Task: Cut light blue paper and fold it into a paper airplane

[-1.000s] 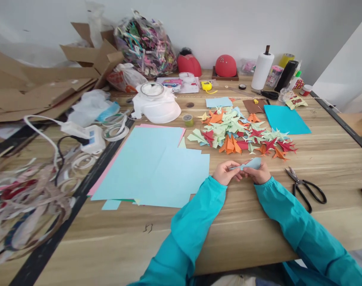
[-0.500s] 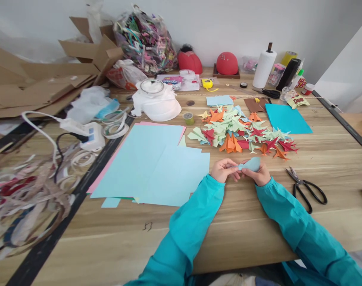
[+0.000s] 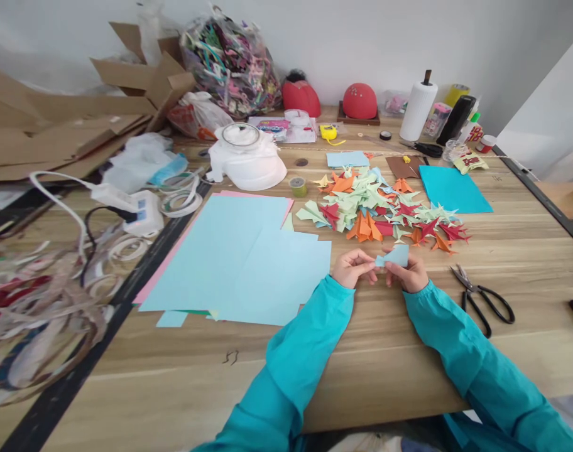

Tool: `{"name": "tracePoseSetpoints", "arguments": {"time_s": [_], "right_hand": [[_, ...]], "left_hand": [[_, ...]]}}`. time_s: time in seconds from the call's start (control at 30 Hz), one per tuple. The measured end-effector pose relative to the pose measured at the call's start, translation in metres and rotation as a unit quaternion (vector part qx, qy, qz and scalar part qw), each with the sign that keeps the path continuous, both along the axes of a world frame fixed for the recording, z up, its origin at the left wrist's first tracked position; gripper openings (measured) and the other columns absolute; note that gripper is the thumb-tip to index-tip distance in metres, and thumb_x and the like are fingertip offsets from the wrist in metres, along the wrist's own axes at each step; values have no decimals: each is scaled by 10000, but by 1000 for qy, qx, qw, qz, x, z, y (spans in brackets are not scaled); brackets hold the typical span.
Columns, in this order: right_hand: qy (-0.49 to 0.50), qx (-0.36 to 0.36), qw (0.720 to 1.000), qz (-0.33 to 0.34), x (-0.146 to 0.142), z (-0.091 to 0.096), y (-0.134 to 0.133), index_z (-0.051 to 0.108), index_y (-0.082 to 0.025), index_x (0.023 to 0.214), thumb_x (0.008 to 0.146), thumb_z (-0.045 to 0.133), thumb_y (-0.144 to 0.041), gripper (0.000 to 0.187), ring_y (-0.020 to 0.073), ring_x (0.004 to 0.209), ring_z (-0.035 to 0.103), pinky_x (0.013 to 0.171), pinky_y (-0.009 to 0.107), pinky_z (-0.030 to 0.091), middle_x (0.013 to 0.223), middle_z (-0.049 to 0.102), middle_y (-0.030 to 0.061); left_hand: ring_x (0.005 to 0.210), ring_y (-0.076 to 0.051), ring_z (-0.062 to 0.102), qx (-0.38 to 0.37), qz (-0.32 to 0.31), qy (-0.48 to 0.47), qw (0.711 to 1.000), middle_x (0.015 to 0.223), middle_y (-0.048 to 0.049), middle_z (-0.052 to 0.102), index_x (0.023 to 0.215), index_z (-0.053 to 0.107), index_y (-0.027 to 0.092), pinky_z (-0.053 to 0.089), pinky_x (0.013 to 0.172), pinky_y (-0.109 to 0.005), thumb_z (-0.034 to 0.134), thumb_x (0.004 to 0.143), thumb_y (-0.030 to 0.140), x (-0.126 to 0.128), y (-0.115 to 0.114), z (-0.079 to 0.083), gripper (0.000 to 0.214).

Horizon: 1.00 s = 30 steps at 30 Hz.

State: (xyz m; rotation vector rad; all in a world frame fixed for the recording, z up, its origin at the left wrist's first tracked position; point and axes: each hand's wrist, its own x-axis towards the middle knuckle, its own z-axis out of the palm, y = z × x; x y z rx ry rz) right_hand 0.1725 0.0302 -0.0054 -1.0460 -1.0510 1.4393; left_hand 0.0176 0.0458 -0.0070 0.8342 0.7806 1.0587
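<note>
A small piece of folded light-blue paper [image 3: 396,255] is held up off the table between my two hands. My left hand [image 3: 353,269] pinches its narrow left end between thumb and fingertips. The wider right part is gripped by my right hand [image 3: 409,272], thumb in front and fingers behind. Just beyond my hands lies a heap of folded paper figures [image 3: 362,204] in pale green, orange, red and blue. To the left are large light-blue sheets [image 3: 220,251] over pink ones. Black-handled scissors [image 3: 479,295] lie half open to the right of my right hand.
Turquoise paper [image 3: 456,188] lies behind the heap at right. A roll of tape [image 3: 298,186] stands by the sheets. Ribbons [image 3: 46,314], a power strip [image 3: 142,213] and cardboard [image 3: 55,125] crowd the left. Red pincushions [image 3: 359,100] and a white roll [image 3: 418,110] stand at the back.
The folded paper has turned between my hands, showing a broader, more angular face. Both hands stay in nearly the same place, still gripping it.
</note>
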Motion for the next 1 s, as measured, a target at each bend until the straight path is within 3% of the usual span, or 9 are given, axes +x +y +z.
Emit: {"name": "tracePoseSetpoints", "arguments": {"time_s": [0.1,0.2,0.43,0.63,0.87,1.0], "right_hand": [[-11,7,1000,11,0,0,-1,701,-176,780,629,755,-328,221,124,387,553,340,229,450,545,634,0],[-17,6,1000,16,1,1,0,707,-173,719,604,772,-317,196,131,409,574,346,222,461,558,647,14],[-10,-22,999,32,3,4,2,712,-172,713,554,801,-300,223,157,404,599,374,251,504,584,678,25],[26,-31,999,19,4,4,3,700,-177,701,575,793,-288,192,151,407,601,362,232,487,564,672,11],[-2,6,1000,7,4,-1,4,729,-193,758,576,795,-265,207,137,458,612,474,238,520,586,686,7],[-1,21,1000,12,4,-3,5,727,-194,705,573,794,-257,160,144,476,617,485,260,518,656,708,19]], "left_hand": [[388,-139,576,31,8,20,999,508,-16,638,626,574,125,480,383,-248,806,503,373,2,-2,-2,361],[369,-134,557,54,7,37,998,479,-10,617,622,586,124,463,367,-246,797,505,397,3,-2,-5,364],[353,-117,539,75,13,53,996,511,-19,630,643,606,121,443,353,-233,784,522,407,3,-1,-9,357],[414,-138,591,75,9,37,996,592,-30,667,783,606,119,497,415,-251,791,521,409,4,-3,-6,433],[397,-162,583,36,-14,14,999,496,-26,634,649,573,121,492,399,-284,814,480,394,2,-2,-4,402],[445,-165,606,23,-16,8,1000,555,-44,662,689,604,109,516,451,-300,807,515,350,0,-4,1,360]]}}
